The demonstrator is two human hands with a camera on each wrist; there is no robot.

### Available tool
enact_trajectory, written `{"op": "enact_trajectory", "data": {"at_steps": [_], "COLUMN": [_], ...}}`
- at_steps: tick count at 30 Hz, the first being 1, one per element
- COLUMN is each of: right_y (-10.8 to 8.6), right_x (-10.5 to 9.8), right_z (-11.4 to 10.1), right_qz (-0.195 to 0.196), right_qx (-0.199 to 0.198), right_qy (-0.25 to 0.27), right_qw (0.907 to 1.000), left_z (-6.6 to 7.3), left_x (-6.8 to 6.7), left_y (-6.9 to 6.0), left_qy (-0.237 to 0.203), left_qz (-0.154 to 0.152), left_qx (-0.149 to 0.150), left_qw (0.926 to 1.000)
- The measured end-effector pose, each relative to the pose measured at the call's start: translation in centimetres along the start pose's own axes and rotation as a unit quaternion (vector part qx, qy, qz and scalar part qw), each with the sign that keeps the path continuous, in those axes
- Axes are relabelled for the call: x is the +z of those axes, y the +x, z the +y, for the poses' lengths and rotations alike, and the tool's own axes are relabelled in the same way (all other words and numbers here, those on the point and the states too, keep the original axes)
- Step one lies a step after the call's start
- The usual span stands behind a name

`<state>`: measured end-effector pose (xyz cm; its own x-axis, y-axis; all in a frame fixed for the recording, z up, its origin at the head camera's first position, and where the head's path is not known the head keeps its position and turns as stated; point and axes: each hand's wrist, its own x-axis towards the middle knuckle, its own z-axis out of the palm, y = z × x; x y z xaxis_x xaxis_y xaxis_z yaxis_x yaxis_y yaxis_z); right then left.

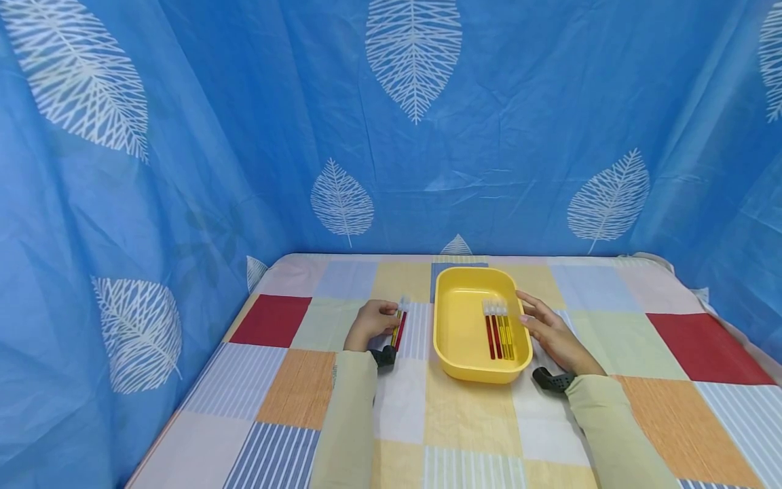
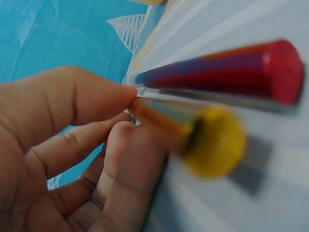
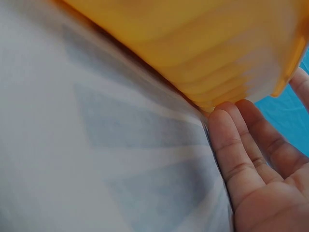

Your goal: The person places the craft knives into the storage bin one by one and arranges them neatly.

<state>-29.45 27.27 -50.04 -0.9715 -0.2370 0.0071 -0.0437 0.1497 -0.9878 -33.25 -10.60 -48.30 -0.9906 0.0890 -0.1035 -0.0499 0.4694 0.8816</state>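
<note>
On the left, my left hand (image 1: 375, 322) pinches a yellow pen (image 2: 215, 142) between thumb and fingers, its yellow end tilted toward the camera in the left wrist view. Right beside it a red pen (image 2: 222, 72) lies on the cloth. My right hand (image 1: 552, 337) is at the right side of a yellow plastic box (image 1: 458, 373). Its fingertips touch the box's outer wall in the right wrist view, with the fingers fairly straight. Inside the box, red pens (image 1: 493, 337) and yellow pens (image 1: 506, 337) with clear caps lie side by side, toward the right wall.
A patchwork cloth (image 1: 470, 414) in colored squares and stripes covers the table. Behind it and along both sides hangs a blue curtain (image 1: 489, 149) with white leaf prints. Each wrist wears a black device (image 1: 552, 379).
</note>
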Motion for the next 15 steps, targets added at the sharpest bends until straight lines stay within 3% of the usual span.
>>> {"op": "enact_trajectory", "data": {"at_steps": [15], "right_y": [-0.14], "right_x": [-0.18], "right_z": [0.1], "right_qz": [-0.005], "right_qx": [-0.011], "right_qy": [-0.001], "right_qw": [0.9999], "left_z": [-0.11], "left_x": [-0.19], "left_y": [-0.01], "left_qy": [0.023], "left_qz": [0.03], "left_qx": [0.0], "left_qw": [0.9993]}}
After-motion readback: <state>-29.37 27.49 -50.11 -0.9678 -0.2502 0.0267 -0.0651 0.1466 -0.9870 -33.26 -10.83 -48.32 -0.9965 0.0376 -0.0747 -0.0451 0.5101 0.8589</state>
